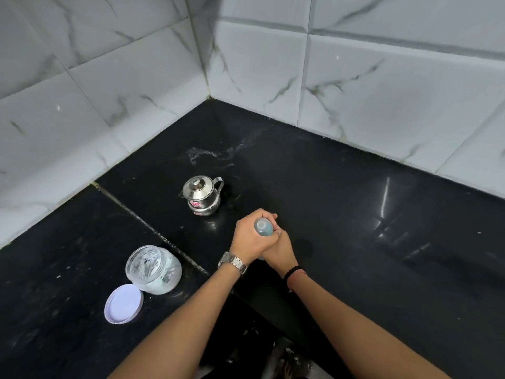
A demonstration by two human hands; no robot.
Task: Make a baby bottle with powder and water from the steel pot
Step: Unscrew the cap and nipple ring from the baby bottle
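Bottle (264, 227) clasped between left hand (250, 236) and right hand (278, 248), fingers wrapped round it; steel pot (202, 195) lidded nearby; powder jar (153, 269) open.

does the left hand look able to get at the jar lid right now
Probably not at once: the left hand is wrapped round the baby bottle together with the right hand. Once it lets go, the lid lies uncovered on the counter, left of that forearm.
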